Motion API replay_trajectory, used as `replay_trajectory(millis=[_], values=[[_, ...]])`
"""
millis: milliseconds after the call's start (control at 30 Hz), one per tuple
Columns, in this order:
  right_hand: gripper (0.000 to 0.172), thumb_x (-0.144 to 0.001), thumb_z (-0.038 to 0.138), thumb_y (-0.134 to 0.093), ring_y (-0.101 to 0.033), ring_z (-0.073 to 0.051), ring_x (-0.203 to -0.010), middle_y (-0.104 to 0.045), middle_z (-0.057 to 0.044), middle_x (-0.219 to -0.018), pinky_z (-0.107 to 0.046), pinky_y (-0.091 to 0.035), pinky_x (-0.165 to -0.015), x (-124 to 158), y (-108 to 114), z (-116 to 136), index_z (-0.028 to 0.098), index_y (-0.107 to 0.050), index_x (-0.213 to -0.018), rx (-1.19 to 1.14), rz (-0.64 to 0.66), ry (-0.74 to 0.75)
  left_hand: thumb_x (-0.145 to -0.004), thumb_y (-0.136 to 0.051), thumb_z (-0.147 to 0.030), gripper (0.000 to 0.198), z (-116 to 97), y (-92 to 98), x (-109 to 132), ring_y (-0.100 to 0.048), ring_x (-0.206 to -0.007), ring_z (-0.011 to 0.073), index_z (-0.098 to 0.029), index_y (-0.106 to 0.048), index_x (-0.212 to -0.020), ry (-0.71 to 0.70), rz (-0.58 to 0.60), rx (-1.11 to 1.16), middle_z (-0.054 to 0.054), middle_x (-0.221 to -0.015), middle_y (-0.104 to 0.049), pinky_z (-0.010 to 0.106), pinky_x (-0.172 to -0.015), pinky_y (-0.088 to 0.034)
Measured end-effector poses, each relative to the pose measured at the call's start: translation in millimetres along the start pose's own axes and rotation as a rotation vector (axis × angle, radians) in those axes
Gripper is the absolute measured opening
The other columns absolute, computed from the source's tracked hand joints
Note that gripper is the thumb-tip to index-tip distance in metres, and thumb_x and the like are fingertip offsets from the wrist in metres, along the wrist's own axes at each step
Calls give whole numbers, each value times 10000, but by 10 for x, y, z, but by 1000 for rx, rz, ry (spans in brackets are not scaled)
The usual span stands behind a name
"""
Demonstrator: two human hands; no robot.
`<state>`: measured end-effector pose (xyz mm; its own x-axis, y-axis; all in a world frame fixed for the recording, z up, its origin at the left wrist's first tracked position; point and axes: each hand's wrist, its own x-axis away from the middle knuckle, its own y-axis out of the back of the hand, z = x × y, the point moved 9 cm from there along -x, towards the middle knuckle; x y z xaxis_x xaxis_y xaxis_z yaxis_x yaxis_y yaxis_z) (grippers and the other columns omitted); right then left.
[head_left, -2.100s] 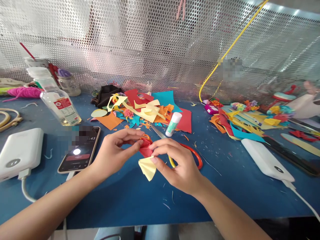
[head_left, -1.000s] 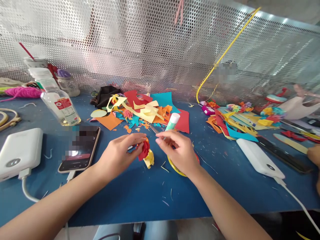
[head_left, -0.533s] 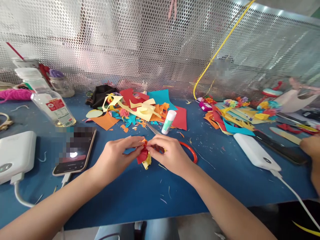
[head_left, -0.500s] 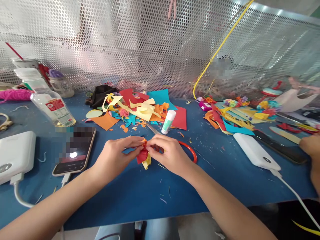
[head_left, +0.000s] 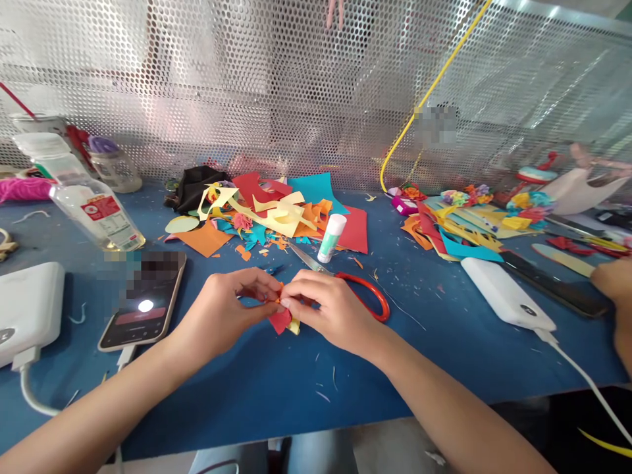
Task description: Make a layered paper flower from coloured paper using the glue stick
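Observation:
My left hand pinches the upper part of a small red, orange and yellow paper piece. Thumb and fingers of my right hand are closed on the same piece from the other side, so the fingertips hide its top. Its red part and a yellow tip point down toward me, just above the blue table. Behind my right hand lie scissors with red handles, partly covered by that hand. A glue stick with a white cap stands upright beyond them.
Coloured paper scraps are heaped at the back, near a perforated metal screen. On the left are a clear bottle, a phone and a white power bank. Another power bank and another person's hand are at right.
My right hand has shifted slightly left, closer to my left fingertips. More of the scissors shows behind it, and less of the paper piece's yellow part is visible.

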<state>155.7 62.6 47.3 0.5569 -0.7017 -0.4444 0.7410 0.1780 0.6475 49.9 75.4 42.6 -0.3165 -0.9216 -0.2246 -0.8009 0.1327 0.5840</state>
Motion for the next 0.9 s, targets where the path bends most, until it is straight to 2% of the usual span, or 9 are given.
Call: replay_trajectory(millis=[233,400,533,633,800,900], values=[[104,-828,216,-506,-521,-91,-653,-570,-11,-780,-227,-445,-617,12,5,-10,172,-600,-838,-87,-12,-53,-708,-620,-268,111,7,-24,28,-512,-554,98,-193,-541,-733,41,-14,-26,-26,-660,-609,211,-530,-452],[140,-859,247,-457,-507,-92,-645,-539,-1,-751,-228,-432,-600,10,-14,-7,180,-567,-803,-61,2,-67,-713,-610,-290,132,-12,-25,50,-531,-546,105,-190,-526,-694,19,-49,-35,-29,-634,-600,223,-524,-450],[165,-889,253,-403,-517,-98,-691,-543,-9,-796,-236,-424,-645,-3,60,-31,183,-526,-806,-49,-34,-71,-713,-635,-316,206,27,-20,10,-630,-635,155,-190,-552,-854,53,-12,122,16,-721,-684,264,-588,-500],[128,-887,238,-414,-518,-107,-743,-538,-5,-804,-240,-415,-680,-8,131,-38,190,-502,-809,-75,-72,-65,-721,-638,-326,267,40,8,-12,-647,-656,160,-197,-565,-943,62,-13,125,19,-758,-705,257,-589,-507],[121,-891,224,-409,-512,-101,-748,-514,0,-796,-235,-412,-699,-3,118,-5,189,-493,-811,-105,-54,-50,-747,-603,-338,169,-63,-16,1,-606,-682,149,-200,-649,-833,-45,32,2,26,-807,-682,250,-602,-486],[119,-890,220,-410,-504,-99,-735,-505,2,-789,-233,-408,-690,3,114,25,188,-491,-809,-98,-66,-34,-770,-573,-317,154,-156,-25,14,-536,-612,123,-193,-663,-781,-127,52,-68,27,-758,-643,232,-547,-444]])
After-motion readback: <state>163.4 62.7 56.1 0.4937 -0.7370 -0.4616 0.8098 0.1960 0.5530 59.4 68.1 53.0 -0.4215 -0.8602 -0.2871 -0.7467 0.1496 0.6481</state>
